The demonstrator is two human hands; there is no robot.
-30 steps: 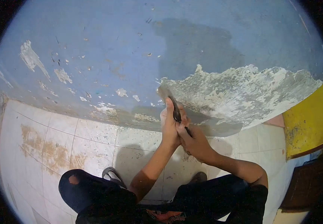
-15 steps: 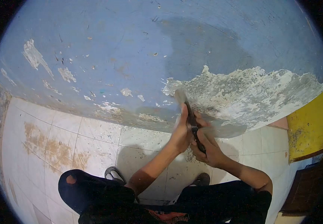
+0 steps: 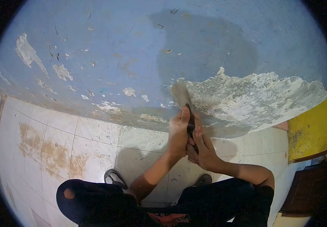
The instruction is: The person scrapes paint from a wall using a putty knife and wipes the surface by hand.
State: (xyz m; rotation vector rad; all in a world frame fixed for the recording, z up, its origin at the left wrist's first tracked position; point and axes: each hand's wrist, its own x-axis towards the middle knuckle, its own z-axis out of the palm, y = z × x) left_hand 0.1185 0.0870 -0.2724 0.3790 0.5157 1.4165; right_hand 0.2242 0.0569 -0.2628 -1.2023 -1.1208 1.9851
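A scraper (image 3: 181, 94) with a flat, motion-blurred blade and a dark handle is in both of my hands. Its blade meets the blue wall (image 3: 114, 45) at the left edge of a large peeled patch (image 3: 250, 96) of rough grey and white plaster. My left hand (image 3: 177, 136) is closed round the handle, thumb up near the base of the blade. Wrapped about the handle from the other side, my right hand (image 3: 205, 151) has its fingers by the left hand and covers the lower end.
Paint flakes lie on the white tiled floor (image 3: 95, 130) along the wall, with brown stains at left. My feet in sandals (image 3: 114, 178) are under my bent knees. A yellow surface (image 3: 309, 130) and a dark brown wooden object (image 3: 309, 187) are at right.
The blade has shifted slightly up and left along the patch's edge. Both hands have moved a little left with the scraper, the right one pressed closer to the left. The view has tilted slightly.
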